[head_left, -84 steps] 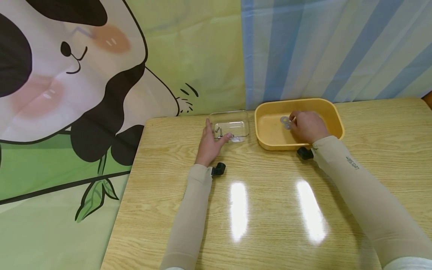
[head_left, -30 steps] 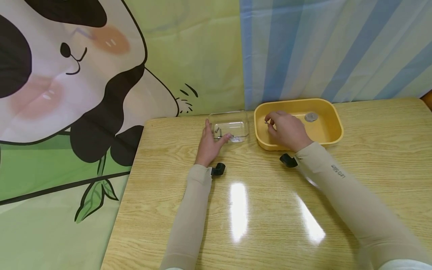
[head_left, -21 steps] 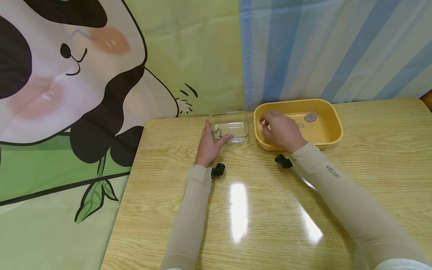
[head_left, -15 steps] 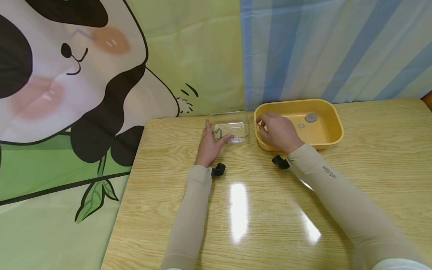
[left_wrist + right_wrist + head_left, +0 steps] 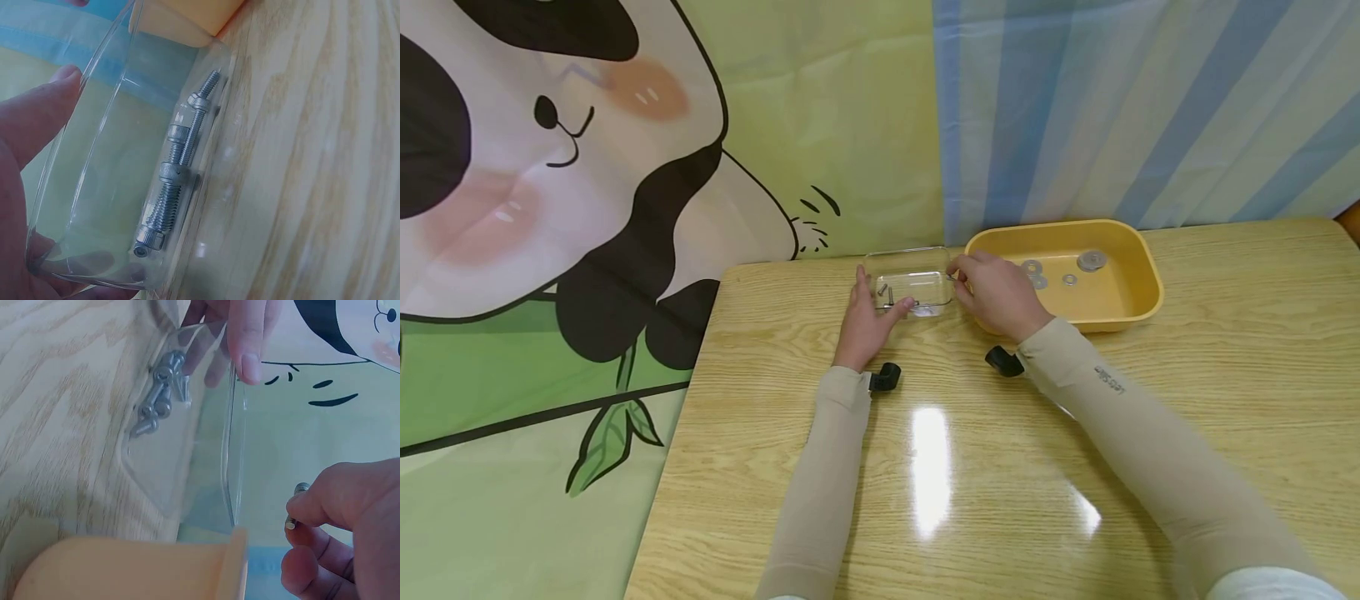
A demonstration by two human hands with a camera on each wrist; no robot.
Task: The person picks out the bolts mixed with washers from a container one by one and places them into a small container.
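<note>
My left hand (image 5: 862, 329) grips a clear plastic box (image 5: 931, 287) at its near left corner, thumb over the front rim and fingers along the side. Several metal bolts (image 5: 165, 200) lie together in that box, one with a nut threaded on it. Between thumb and fingertips, my right hand (image 5: 1002, 293) pinches a small bolt (image 5: 302, 487), held over the gap between the box and the yellow tub (image 5: 1138, 312). In the right wrist view the bolt's two ends show and its middle is covered by the thumb.
Flat washers (image 5: 1033, 268) lie in the yellow tub, with a smaller ring (image 5: 1070, 280) and a stack of large washers (image 5: 1091, 261) further right. The tub stands close beside the box on a wooden table (image 5: 1000, 467). A printed curtain (image 5: 865, 125) hangs directly behind.
My right hand has moved left with the bolt, from inside the yellow tub across its left rim to the clear box's edge, uncovering washers. My left hand stays on the box.
</note>
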